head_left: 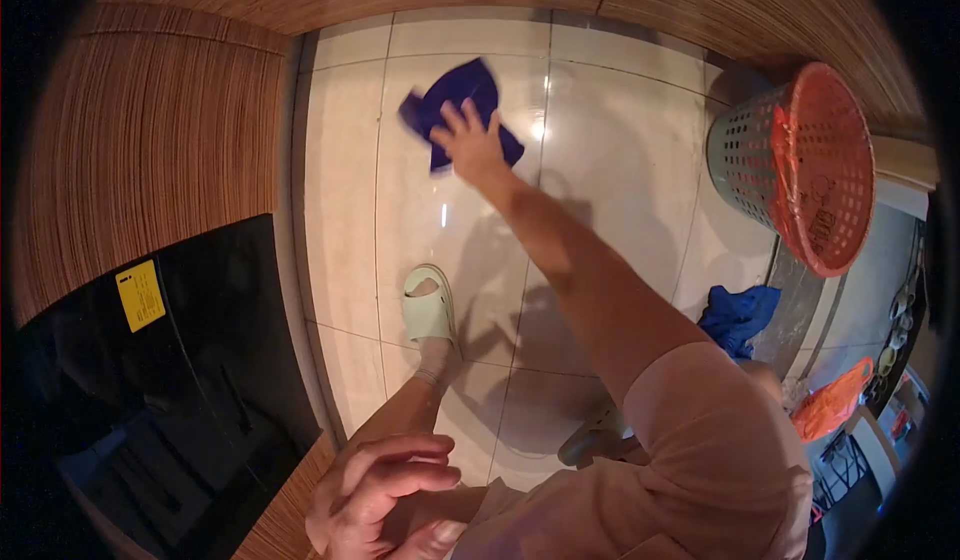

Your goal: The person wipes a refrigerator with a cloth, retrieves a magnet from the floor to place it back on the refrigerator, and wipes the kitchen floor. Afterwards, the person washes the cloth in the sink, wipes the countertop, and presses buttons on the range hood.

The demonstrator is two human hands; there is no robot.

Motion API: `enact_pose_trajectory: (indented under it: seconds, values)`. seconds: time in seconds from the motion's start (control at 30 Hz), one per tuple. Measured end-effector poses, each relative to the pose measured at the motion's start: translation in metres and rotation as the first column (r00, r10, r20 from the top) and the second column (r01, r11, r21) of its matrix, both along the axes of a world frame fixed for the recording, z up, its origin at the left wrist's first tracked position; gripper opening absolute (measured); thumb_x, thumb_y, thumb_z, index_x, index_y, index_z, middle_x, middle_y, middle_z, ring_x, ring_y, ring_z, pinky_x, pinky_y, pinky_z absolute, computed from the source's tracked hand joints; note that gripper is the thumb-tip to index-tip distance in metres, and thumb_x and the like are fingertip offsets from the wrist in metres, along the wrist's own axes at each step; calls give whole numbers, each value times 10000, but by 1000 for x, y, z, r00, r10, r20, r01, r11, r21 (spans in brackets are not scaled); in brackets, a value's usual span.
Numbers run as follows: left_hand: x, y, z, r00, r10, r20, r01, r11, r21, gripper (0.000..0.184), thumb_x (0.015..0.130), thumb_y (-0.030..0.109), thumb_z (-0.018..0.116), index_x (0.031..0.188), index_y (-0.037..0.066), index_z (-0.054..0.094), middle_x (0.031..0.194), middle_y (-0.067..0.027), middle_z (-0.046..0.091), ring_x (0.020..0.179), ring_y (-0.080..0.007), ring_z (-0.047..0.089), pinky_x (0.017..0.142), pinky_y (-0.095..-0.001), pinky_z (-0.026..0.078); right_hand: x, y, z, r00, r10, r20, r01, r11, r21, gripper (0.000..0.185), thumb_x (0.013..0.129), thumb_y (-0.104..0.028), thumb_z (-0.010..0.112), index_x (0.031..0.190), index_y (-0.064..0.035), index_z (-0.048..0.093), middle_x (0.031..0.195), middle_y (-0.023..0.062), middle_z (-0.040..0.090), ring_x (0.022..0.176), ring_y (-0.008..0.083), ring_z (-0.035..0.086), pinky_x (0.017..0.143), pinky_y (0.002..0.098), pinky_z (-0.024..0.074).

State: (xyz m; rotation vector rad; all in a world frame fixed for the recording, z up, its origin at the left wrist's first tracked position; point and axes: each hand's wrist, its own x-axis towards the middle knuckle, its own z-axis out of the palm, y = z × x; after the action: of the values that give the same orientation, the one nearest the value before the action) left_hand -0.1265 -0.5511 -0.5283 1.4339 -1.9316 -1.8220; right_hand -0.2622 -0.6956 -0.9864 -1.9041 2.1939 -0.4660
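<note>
My right hand (472, 145) lies with fingers spread on a dark blue cloth (468, 85) on the tiled floor. The cloth is crumpled, with its corners sticking out around the hand. Close to my body, at the bottom of the view, my left hand (385, 495) is loosely bent, thumb apart from the fingers, and nothing shows in it. It is near my leg, well away from the cloth.
Wooden cabinets (150, 130) and a black glossy panel (200, 360) border the floor (340, 160). A basket (745, 155) with a red liner stands at right. Nearby lie a blue cloth (740, 315) and an orange bag (832, 400). My slippered foot (428, 310) is below the cloth.
</note>
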Motion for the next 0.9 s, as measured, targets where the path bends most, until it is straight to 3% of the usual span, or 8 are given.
enact_pose_trajectory:
  seconds: [0.07, 0.17, 0.4, 0.47, 0.5, 0.63, 0.83, 0.9]
  values:
    - [-2, -1, 0, 999, -41, 2, 41, 999, 4, 286, 830, 90, 653, 1082, -18, 573, 1182, -129, 497, 1086, -214, 504, 914, -321, 414, 2, 44, 7, 977, 213, 23, -213, 977, 6, 309, 872, -188, 491, 1153, -283, 579, 1456, 34, 305, 1358, 307, 235, 1011, 683, 185]
    - [-11, -5, 0, 992, -130, -4, 130, 991, 12, 273, 833, 33, 625, 1097, -12, 572, 1220, -119, 481, 1098, -199, 500, 901, -307, 425, -42, 100, 18, 962, 257, 96, -264, 963, 58, 331, 850, -194, 515, 1163, -282, 576, 1444, 17, 331, 1352, 274, 267, 1031, 641, 213]
    - [-50, -3, -6, 932, -361, -36, 357, 931, -77, 300, 799, 68, 647, 1068, -43, 571, 1144, -157, 538, 1066, -246, 523, 884, -339, 442, -171, 254, 42, 952, -296, -76, 306, 930, 202, 394, 816, -314, 621, 1196, -252, 539, 1462, 75, 272, 1338, 322, 258, 990, 601, 293]
    - [-68, -11, -9, 855, -518, 31, 517, 846, -130, 353, 733, 152, 724, 990, -35, 572, 1055, -185, 561, 984, -276, 562, 838, -359, 469, -181, 307, 47, 882, -454, -126, 471, 848, 243, 429, 850, -327, 580, 1264, -288, 477, 1486, 62, 212, 1356, 338, 206, 1015, 597, 288]
    - [-74, -13, -12, 835, -549, 35, 549, 828, -113, 393, 668, 12, 701, 1044, -18, 592, 1132, -177, 561, 1070, -316, 543, 900, -376, 447, -182, 335, 48, 840, -526, -128, 541, 803, 249, 435, 852, -323, 579, 1271, -284, 469, 1484, 70, 210, 1357, 341, 201, 1009, 599, 294]
    - [-96, -20, -39, 795, -606, -27, 601, 793, -104, 340, 728, 30, 682, 1050, 0, 578, 1117, -181, 562, 1046, -334, 548, 884, -374, 455, -134, 399, 47, 581, -794, -179, 789, 496, 363, 465, 850, -282, 591, 1289, -265, 440, 1464, 129, 229, 1330, 383, 221, 1006, 568, 308]
    - [-96, 7, -68, 649, -760, -34, 757, 639, 139, 297, 845, 176, 601, 1088, 25, 520, 1107, -157, 518, 1005, -338, 522, 873, -404, 428, -107, 307, 19, -1, -995, -101, 942, -35, 334, 484, 813, -212, 639, 1258, -249, 450, 1391, 221, 286, 1235, 411, 316, 1001, 475, 290]
    - [-84, 23, -74, 613, -790, 4, 768, 597, 230, 306, 844, 206, 605, 1072, 13, 539, 1131, -182, 546, 1076, -343, 524, 889, -430, 433, -98, 255, 5, 137, -969, -204, 964, 83, 253, 380, 849, -216, 579, 1219, -236, 494, 1359, 202, 355, 1219, 367, 364, 957, 450, 328]
